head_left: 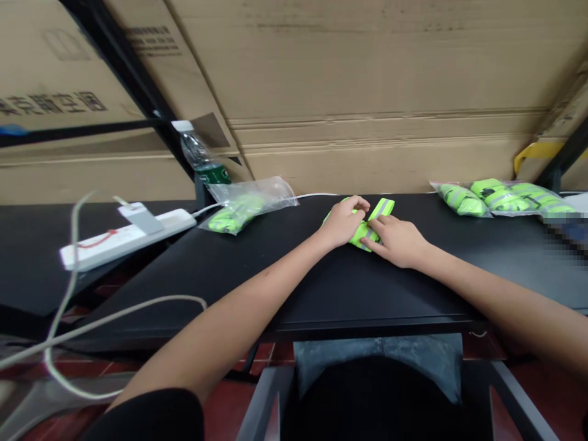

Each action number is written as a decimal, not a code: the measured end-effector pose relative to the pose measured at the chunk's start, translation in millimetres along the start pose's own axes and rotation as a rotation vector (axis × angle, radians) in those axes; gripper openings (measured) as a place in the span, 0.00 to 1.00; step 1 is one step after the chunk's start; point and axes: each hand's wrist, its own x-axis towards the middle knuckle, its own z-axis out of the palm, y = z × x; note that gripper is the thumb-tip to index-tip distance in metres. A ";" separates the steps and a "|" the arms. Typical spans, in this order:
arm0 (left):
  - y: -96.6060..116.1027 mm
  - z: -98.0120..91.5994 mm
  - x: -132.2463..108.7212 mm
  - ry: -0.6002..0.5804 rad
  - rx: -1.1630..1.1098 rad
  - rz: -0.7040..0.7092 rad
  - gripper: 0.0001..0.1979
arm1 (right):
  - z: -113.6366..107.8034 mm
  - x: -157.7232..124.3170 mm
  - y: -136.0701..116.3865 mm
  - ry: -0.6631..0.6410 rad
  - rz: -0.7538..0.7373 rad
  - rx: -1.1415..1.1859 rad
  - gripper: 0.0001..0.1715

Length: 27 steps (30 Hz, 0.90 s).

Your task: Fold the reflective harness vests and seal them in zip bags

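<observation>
The hi-vis garment (364,236), fluorescent yellow-green with a grey reflective stripe, is lying folded on the black desk (367,300), directly in front of the person and near the desk's far edge. One strip of it is standing out at an angle toward the far right. The left grip (342,222) is closing over the garment's near-left side, fingers curled across the top fold. The right grip (395,240) is pinching the fabric beside the grey stripe, fingertips pressing down on the fold, and the two grips are almost touching. Neither grip is fully open; each is bearing on the fabric.

To the left, a clear plastic bag (243,208) containing a similar hi-vis item is lying on the desk, well apart from the hands. At the right end, more bagged hi-vis items (500,197) are sitting in a row. A white power strip (124,237) is lying further left, with a white cable (114,318) trailing off the desk. A plastic water bottle (199,153) is leaning against large cardboard boxes (349,79) behind the desk.
</observation>
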 end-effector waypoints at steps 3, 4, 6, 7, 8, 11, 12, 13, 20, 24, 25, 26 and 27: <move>-9.3 -20.2 -1.5 -0.001 0.212 0.084 0.16 | 5.4 4.1 23.5 -0.038 0.058 0.112 0.27; -14.1 -25.8 -2.5 -0.035 0.267 0.077 0.19 | 7.3 5.3 34.0 -0.040 0.081 0.150 0.27; -24.5 -31.9 -4.5 -0.156 0.248 0.016 0.25 | 11.5 7.0 54.5 -0.030 0.102 0.215 0.29; -29.1 -32.0 -5.3 -0.211 0.191 -0.011 0.28 | 13.5 7.4 63.2 -0.022 0.099 0.237 0.29; -32.8 -30.4 -5.8 -0.246 0.127 -0.026 0.29 | 15.1 7.5 70.3 -0.017 0.093 0.251 0.29; -36.8 -20.7 -5.9 -0.212 -0.012 -0.033 0.29 | 15.8 6.5 80.1 0.023 0.064 0.283 0.28; -35.9 -17.9 -5.7 -0.180 -0.039 -0.020 0.27 | 14.1 5.6 80.0 0.046 0.047 0.288 0.27; -34.2 -16.1 -5.6 -0.145 -0.054 0.009 0.24 | 11.5 4.6 78.7 0.070 0.020 0.282 0.26; -10.6 -27.3 -12.3 -0.177 0.145 0.312 0.20 | -13.6 -1.2 66.9 0.024 -0.239 0.341 0.18; 0.5 -28.2 -15.7 -0.372 0.066 0.317 0.11 | -9.5 -0.6 67.5 0.006 -0.174 0.619 0.21; 0.9 -26.8 -15.5 -0.376 0.015 0.300 0.13 | -7.1 -0.3 68.1 0.006 -0.143 0.646 0.20; 0.2 -25.1 -15.0 -0.373 -0.035 0.270 0.15 | -4.8 -0.2 68.7 0.011 -0.109 0.653 0.18; -1.5 -23.5 -14.3 -0.362 -0.069 0.228 0.15 | -2.8 0.0 69.3 0.018 -0.074 0.650 0.17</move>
